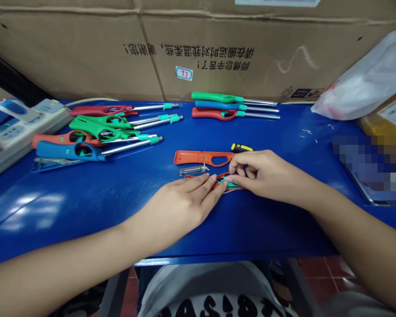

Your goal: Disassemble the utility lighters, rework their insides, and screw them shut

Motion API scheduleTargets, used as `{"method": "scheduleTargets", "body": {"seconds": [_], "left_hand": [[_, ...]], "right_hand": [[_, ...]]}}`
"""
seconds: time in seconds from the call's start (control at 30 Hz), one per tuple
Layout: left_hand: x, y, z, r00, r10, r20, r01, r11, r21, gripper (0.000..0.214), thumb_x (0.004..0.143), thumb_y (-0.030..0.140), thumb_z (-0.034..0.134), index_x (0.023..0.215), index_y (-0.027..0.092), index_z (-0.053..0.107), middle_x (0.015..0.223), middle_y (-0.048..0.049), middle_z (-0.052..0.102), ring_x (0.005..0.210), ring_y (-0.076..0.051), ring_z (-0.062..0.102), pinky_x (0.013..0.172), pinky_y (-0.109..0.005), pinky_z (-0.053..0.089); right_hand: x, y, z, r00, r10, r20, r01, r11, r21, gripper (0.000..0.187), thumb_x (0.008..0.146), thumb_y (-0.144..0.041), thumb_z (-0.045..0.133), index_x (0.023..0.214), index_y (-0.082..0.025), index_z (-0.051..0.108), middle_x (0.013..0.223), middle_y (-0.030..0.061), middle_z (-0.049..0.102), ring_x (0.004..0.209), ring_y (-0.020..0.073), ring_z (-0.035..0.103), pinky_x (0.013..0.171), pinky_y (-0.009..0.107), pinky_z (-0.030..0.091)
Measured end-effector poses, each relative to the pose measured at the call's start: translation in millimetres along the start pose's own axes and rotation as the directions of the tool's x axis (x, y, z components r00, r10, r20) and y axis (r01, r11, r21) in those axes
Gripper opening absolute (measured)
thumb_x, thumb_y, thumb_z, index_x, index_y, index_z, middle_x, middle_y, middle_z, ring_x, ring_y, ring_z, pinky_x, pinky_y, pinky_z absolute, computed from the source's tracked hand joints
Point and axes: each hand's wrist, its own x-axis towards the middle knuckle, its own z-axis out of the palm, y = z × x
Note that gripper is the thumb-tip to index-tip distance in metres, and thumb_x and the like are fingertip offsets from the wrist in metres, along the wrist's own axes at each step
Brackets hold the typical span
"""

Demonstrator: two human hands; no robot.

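Observation:
On the blue table, an open orange lighter shell half (pixel 188 176) with a turquoise part (pixel 232 182) lies mostly under my hands. My left hand (pixel 185 202) is over this half, its fingers pressing on it and its thumb hidden. My right hand (pixel 267 176) has curled fingers, thumb and fingertips meeting at the shell's right part; what they pinch is hidden. Just beyond lies the other orange shell half (pixel 189 157), hollow side up. A small clear fuel tank (pixel 192 170) rests between the two halves. A yellow and black screwdriver handle (pixel 241 148) shows behind my right hand.
Several long-nosed lighters (pixel 69 151) lie at the left, beside a white power strip (pixel 11 132). Three more lighters (pixel 216 105) lie near the cardboard box (pixel 95 57) at the back. A white plastic bag (pixel 359 83) and small white bits (pixel 306 131) are at right.

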Motion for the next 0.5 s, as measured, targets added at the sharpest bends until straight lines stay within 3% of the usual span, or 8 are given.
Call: {"method": "scheduleTargets", "body": {"seconds": [0.2, 0.5], "left_hand": [[-1, -5, 1.8, 1.000, -0.019, -0.008, 0.018, 0.992, -0.124, 0.043, 0.099, 0.002, 0.043, 0.138, 0.002, 0.061, 0.131, -0.0181, 0.072, 0.119, -0.027, 0.072, 0.103, -0.041, 0.061], [-4, -10, 10.1, 0.984, -0.174, -0.039, 0.149, 0.924, -0.353, 0.041, 0.101, 0.009, 0.054, 0.141, 0.011, 0.057, 0.127, -0.0132, 0.075, 0.113, -0.023, 0.075, 0.097, -0.037, 0.064]], "right_hand": [[2, 1, 2, 0.998, 0.062, 0.007, -0.062, 0.998, 0.021, 0.019, 0.090, -0.034, 0.066, 0.077, -0.020, 0.062, 0.057, -0.0066, 0.047, 0.051, 0.0088, 0.042, 0.053, 0.025, 0.034], [2, -2, -3, 0.996, 0.051, 0.073, -0.054, 0.998, 0.038, 0.020, 0.087, -0.037, 0.069, 0.078, -0.020, 0.064, 0.065, -0.0043, 0.054, 0.058, 0.0107, 0.044, 0.055, 0.026, 0.033]]}}
